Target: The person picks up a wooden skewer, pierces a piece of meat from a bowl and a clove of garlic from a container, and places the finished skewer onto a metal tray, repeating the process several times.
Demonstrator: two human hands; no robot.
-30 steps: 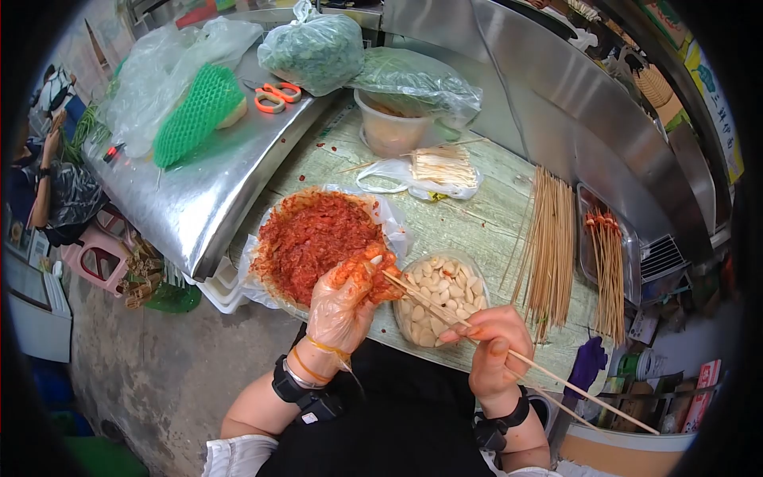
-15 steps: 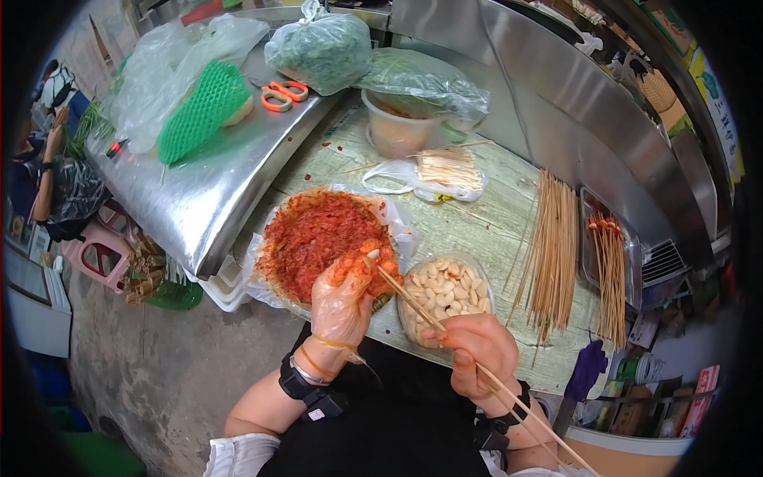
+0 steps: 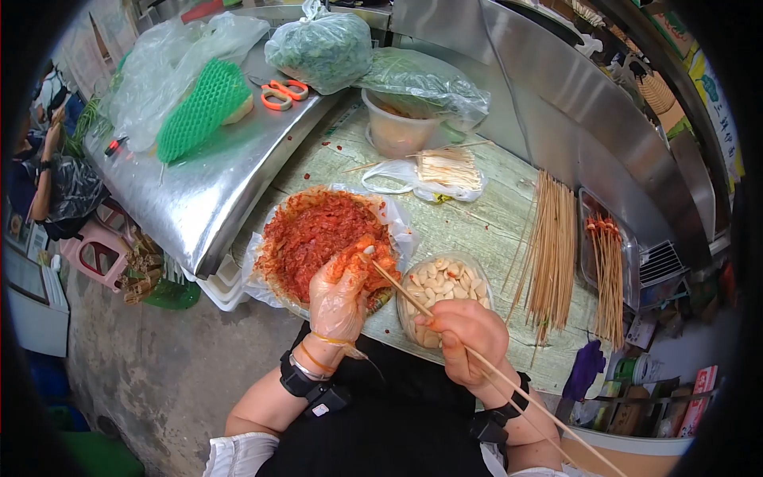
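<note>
My left hand [image 3: 343, 288], in a thin clear plastic glove smeared red, is closed around a lump of red marinated meat at the near edge of the bowl of red meat [image 3: 316, 232]. My right hand [image 3: 469, 338] grips a long bamboo skewer [image 3: 413, 302] whose tip reaches into the lump in my left hand. Its tail runs off down to the right. Just beyond my right hand is a clear bowl of peeled garlic cloves [image 3: 447, 284].
A pile of bare skewers [image 3: 550, 250] and a tray of loaded skewers [image 3: 608, 262] lie to the right. Behind the bowls are a bag of short sticks [image 3: 443, 169], a plastic tub [image 3: 394, 127], bagged greens [image 3: 322, 48], orange scissors [image 3: 280, 94] and green foam netting [image 3: 199, 107] on a steel counter. A person sits at far left.
My right hand has drawn back toward me and to the left, sliding the skewer with it. My left hand with the meat has shifted slightly up over the bowl's edge.
</note>
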